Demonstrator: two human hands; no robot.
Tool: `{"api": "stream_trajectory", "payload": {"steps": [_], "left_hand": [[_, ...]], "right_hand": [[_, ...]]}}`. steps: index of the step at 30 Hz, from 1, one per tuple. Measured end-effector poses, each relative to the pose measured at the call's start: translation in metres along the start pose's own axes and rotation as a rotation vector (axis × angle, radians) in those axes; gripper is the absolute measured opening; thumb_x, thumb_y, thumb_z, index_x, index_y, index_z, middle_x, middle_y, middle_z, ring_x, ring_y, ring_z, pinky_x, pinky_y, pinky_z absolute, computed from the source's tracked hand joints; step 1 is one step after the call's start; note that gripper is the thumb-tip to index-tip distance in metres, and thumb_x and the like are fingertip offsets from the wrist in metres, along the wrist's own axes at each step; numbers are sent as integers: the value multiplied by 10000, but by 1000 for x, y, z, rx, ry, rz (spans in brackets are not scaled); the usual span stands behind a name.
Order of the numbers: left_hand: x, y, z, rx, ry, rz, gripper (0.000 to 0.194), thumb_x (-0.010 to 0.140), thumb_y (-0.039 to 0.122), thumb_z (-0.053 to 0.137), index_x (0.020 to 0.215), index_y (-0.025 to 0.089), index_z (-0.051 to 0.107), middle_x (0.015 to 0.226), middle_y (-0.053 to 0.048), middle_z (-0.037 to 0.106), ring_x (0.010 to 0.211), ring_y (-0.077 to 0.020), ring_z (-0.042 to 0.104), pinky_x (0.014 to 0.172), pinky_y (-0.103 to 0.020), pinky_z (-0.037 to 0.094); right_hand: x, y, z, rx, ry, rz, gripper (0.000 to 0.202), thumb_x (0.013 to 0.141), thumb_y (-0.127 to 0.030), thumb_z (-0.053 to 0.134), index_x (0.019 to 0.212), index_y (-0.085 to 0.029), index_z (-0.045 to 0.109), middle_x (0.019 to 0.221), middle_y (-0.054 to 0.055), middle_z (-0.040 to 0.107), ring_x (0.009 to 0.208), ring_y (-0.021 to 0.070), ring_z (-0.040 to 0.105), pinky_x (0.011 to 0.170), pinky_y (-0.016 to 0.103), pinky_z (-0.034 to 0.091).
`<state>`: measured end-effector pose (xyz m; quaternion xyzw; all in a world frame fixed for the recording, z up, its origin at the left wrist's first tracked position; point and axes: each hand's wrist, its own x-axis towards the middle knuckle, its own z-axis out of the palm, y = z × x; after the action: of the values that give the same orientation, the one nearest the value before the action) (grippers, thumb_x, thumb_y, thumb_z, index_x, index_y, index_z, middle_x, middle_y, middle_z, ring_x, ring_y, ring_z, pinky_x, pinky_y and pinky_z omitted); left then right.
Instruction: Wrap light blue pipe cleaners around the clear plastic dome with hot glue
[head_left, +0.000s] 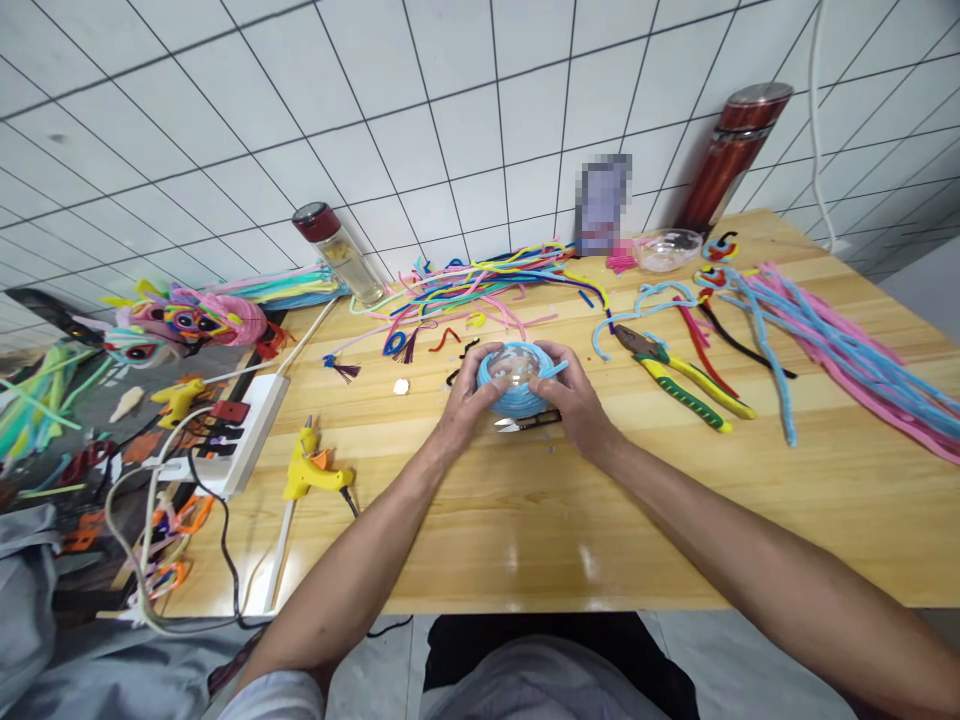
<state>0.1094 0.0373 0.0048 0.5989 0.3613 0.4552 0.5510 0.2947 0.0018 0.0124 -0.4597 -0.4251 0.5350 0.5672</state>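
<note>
Both my hands are wrapped round a clear plastic dome with light blue pipe cleaner coiled about its side. My left hand grips its left side, the thumb pressed on the front. From the right, my right hand holds it the same way, and a loose end of the blue pipe cleaner sticks out by its fingers. Just below the dome, small thread snips lie on the table, partly covered. Pliers with yellow-green handles lie right of my right hand.
A yellow glue gun and a white power strip with cables are at the left. Colourful pipe cleaners lie at the back, with pink and blue ones at right. A glass bottle and red thermos stand near the wall.
</note>
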Motion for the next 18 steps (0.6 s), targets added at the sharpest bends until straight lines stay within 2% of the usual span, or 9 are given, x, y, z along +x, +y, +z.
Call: {"api": "stream_trajectory", "payload": {"steps": [7, 10, 13, 18], "left_hand": [[-1, 1, 11, 70, 158, 25, 901, 704, 665, 890, 1418, 260, 517, 1381, -105, 647, 1257, -308, 658, 1074, -447, 550], [-2, 2, 11, 61, 172, -14, 867, 699, 648, 897, 1383, 255, 540, 1333, -93, 660, 1234, -295, 660, 1062, -439, 552], [-1, 0, 9, 6, 170, -22, 840, 701, 646, 892, 1371, 271, 551, 1280, -77, 684, 1216, -294, 677, 1011, -423, 576], [1, -2, 5, -48, 153, -18, 799, 715, 628, 892, 1354, 282, 560, 1315, -80, 688, 1249, -305, 684, 986, -414, 599]], "right_hand": [[-1, -2, 2, -18, 40, -18, 609, 758, -500, 820, 1273, -287, 574, 1214, 48, 717, 1136, 295, 667, 968, 460, 583], [-3, -4, 3, -33, 24, -20, 644, 753, -528, 841, 1284, -283, 571, 1226, 55, 717, 1134, 291, 671, 966, 456, 586], [-3, -5, 3, -37, 1, -56, 591, 804, -541, 806, 1287, -287, 581, 1281, 59, 716, 1186, 289, 670, 999, 458, 581], [-2, -9, 2, -37, 1, -92, 517, 840, -569, 772, 1249, -287, 625, 1264, 62, 748, 1213, 297, 681, 978, 458, 604]]}}
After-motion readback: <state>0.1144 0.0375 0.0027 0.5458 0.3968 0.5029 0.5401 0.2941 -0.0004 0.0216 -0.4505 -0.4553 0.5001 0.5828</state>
